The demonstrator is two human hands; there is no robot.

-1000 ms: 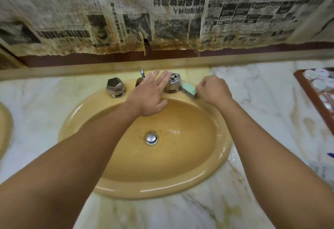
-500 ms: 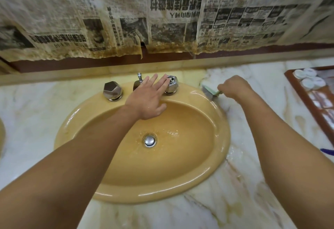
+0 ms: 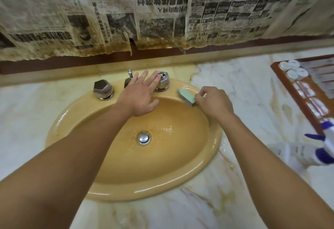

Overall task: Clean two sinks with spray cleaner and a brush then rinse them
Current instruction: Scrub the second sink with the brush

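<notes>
Overhead, the head view shows the brush (image 3: 187, 97) lying on the back right rim of the yellow sink (image 3: 115, 180), its long axis running diagonally, bristle head aimed up-left toward the right tap knob (image 3: 163, 82). It has a pale green back with grey bristles beneath. The right hand (image 3: 215, 103) grips its handle; the left hand (image 3: 140, 95) lies flat, fingers spread, over the spout.

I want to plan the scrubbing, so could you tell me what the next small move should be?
Probably draw the green brush along the yellow sink's back rim toward the right tap handle: the right hand holds it bristles-down there, and the left hand is spread flat by the spout.
</notes>
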